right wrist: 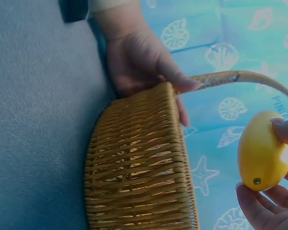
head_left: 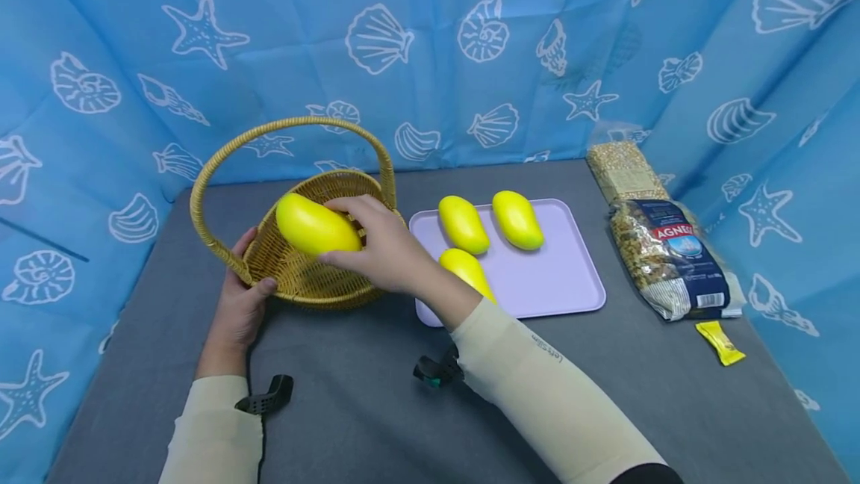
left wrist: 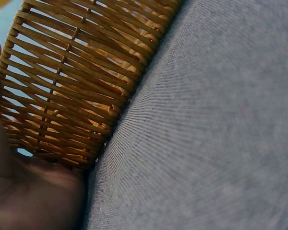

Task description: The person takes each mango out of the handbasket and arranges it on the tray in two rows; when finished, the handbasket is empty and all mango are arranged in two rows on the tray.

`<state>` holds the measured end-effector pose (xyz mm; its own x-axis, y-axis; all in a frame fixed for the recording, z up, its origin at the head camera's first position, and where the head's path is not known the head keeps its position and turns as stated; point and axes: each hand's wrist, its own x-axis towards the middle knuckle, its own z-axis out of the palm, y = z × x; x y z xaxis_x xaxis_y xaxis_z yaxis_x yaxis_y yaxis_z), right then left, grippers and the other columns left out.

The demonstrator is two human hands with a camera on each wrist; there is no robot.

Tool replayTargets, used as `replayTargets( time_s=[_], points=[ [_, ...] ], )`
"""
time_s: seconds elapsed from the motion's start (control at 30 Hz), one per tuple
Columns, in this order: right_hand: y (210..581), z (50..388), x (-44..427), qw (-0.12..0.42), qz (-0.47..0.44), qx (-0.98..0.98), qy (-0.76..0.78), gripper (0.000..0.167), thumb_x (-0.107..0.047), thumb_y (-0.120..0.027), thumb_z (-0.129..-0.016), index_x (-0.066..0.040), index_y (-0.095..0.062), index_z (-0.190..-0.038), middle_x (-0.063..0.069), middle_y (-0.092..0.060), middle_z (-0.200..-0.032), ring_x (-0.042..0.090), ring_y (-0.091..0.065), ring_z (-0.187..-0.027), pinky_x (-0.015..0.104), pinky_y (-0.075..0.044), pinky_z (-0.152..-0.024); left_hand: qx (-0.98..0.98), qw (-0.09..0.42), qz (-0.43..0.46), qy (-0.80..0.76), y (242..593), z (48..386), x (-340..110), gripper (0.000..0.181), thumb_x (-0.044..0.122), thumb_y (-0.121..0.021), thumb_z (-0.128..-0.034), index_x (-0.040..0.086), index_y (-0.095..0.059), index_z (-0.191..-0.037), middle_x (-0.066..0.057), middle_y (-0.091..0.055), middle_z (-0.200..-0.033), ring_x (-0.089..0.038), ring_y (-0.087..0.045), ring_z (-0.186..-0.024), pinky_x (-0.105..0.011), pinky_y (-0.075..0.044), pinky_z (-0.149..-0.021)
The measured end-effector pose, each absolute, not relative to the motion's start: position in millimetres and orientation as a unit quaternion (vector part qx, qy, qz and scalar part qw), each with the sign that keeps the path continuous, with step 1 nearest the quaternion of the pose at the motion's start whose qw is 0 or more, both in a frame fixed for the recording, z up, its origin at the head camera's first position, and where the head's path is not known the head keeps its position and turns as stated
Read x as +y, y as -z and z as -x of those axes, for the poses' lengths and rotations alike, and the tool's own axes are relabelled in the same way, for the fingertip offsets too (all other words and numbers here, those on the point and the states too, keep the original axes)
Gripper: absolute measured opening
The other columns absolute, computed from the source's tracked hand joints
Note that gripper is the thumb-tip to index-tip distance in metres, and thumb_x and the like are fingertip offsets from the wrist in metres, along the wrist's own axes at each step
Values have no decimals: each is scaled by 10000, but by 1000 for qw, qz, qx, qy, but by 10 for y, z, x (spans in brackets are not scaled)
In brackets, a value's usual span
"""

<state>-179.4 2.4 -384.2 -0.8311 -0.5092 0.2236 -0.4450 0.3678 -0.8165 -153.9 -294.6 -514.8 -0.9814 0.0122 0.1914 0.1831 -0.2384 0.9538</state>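
A yellow mango [head_left: 316, 225] is gripped in my right hand [head_left: 383, 245], above the opening of a wicker basket [head_left: 316, 282]. In the right wrist view, the thumb and fingers pinch the mango [right wrist: 263, 153] from its sides, clear of the basket rim. My left hand [head_left: 245, 305] holds the basket's left end near the foot of its arched handle [head_left: 289, 124], thumb over the rim. The left wrist view has the woven wall [left wrist: 81, 72] close up against that palm. Much of the basket's inside is hidden behind the mango and right hand.
Three more mangoes lie on a lilac tray [head_left: 537, 282] right of the basket, one partly behind my right forearm. Farther right are a bag of grains [head_left: 628, 170], an AGNESI pasta bag [head_left: 672, 260] and a small yellow packet [head_left: 720, 342]. A shell-patterned curtain [head_left: 443, 95] stands behind the table.
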Motion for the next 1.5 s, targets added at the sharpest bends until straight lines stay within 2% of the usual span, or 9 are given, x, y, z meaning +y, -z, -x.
replayTargets(
  time_s=[0.1,0.33,0.6,0.77,0.9,1.2,1.33,1.5],
  points=[
    [3838,1711,127,39,284,813,507,671,-274,-862,-980,-134,-568,-1567,-3,-572,-1449,147,-569,-1189,391,-546,-991,-614,55,82,783,5151,1530,-2958,796,-18,-680,-1070,159,-282,-1736,-200,-349,-1680,-331,-439,-1442,-313,-459,-1095],
    [3871,1548,406,32,278,791,545,664,-241,-861,-975,-131,-572,-1563,2,-571,-1441,169,-577,-1182,345,-557,-976,-603,60,94,790,5167,1542,-2981,811,-30,-688,-1061,129,-268,-1736,-226,-325,-1695,-342,-453,-1438,-318,-477,-1076],
    [3961,1443,770,13,258,789,558,651,-197,-883,-951,-103,-594,-1528,5,-599,-1454,205,-594,-1261,411,-559,-1007,-595,59,106,794,5164,1537,-2979,806,-37,-686,-1060,154,-287,-1734,-269,-290,-1691,-336,-470,-1426,-318,-495,-1049],
    [3986,1435,1012,3,233,785,573,658,-177,-883,-953,-115,-583,-1536,2,-591,-1457,254,-602,-1261,461,-558,-1011,-593,62,107,796,5163,1539,-2978,839,-22,-699,-1057,92,-225,-1740,-273,-297,-1683,-334,-473,-1423,-316,-493,-1051],
    [3998,1417,1185,5,204,793,574,678,-179,-879,-956,-120,-568,-1555,24,-570,-1480,286,-610,-1254,507,-551,-1020,-597,62,100,794,5161,1541,-2971,828,-4,-713,-1055,124,-263,-1737,-269,-312,-1677,-342,-462,-1432,-318,-483,-1062],
    [4147,1341,1528,-9,169,824,541,677,-167,-878,-960,-87,-559,-1552,76,-571,-1466,298,-622,-1235,499,-567,-1005,-595,60,101,795,5183,1544,-2966,821,-9,-700,-1062,112,-251,-1738,-280,-310,-1673,-339,-470,-1426,-320,-483,-1058],
    [4222,1297,1670,-17,160,831,533,684,-125,-875,-957,-69,-550,-1555,89,-568,-1474,320,-631,-1223,443,-583,-976,-597,59,99,794,5177,1542,-2959,815,-13,-690,-1066,111,-247,-1738,-277,-313,-1674,-338,-466,-1431,-322,-479,-1066],
    [4303,1248,1843,-18,135,837,530,680,-105,-862,-965,-47,-531,-1557,131,-536,-1483,329,-620,-1233,254,-556,-933,-595,57,99,796,5153,1545,-2948,822,-13,-697,-1062,106,-243,-1738,-271,-310,-1682,-356,-440,-1453,-329,-465,-1083]
  ],
)
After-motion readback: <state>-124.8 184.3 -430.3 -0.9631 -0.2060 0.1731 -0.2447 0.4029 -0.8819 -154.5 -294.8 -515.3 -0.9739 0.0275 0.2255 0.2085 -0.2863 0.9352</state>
